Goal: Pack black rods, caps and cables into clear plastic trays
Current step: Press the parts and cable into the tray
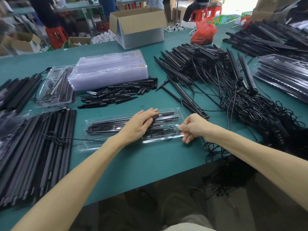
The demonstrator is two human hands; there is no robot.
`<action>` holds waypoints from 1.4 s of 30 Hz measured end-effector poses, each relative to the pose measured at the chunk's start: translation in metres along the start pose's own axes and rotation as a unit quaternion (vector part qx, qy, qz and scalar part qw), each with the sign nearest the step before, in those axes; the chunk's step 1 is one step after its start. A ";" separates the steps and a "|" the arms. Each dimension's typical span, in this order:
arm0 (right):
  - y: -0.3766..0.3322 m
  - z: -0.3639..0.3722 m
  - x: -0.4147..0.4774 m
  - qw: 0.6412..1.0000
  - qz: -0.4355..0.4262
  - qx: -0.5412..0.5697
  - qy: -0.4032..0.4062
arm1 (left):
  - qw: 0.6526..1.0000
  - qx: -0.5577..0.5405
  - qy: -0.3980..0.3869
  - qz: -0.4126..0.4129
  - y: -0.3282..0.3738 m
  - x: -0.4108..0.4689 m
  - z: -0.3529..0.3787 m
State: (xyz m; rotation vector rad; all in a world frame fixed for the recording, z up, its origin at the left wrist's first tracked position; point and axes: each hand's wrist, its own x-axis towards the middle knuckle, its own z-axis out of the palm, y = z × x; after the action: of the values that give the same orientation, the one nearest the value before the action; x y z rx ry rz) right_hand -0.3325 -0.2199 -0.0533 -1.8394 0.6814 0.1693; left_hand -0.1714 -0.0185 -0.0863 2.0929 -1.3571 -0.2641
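A clear plastic tray lies on the green table in front of me, with black rods and a coiled cable in its slots. My left hand rests flat on the rods in the tray, fingers straight. My right hand pinches the tray's right edge with curled fingers. A stack of clear trays stands behind. Black pointed caps lie heaped in front of that stack. A large pile of rods with tangled cables spreads to the right.
Bundles of black rods lie at the left, with a part-filled tray beyond. Filled trays sit far right. An open cardboard box and a red bag stand at the back. Cables hang over the table's front edge.
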 end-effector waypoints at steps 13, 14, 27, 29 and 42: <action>-0.001 0.001 0.000 1.000 0.007 0.007 -0.005 | 0.997 0.078 -0.011 0.026 -0.008 0.001 0.003; -0.002 0.001 0.000 1.000 0.007 0.010 -0.003 | 0.997 0.074 -0.011 0.025 -0.007 0.000 0.003; 0.006 0.005 0.000 0.999 -0.021 0.039 0.032 | 0.998 0.065 0.001 0.013 -0.001 0.003 0.002; 0.007 0.003 0.001 0.999 -0.023 0.037 0.024 | 0.997 0.069 0.002 0.016 -0.002 0.004 0.003; 0.012 -0.009 0.005 0.998 -0.053 0.006 0.045 | 0.971 0.193 0.141 0.023 -0.015 -0.066 -0.040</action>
State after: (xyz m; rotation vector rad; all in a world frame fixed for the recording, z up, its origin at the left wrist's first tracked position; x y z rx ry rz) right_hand -0.3369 -0.2324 -0.0617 -1.8751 0.6439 0.0116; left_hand -0.1712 0.0593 -0.0747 2.2958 -1.3606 0.3338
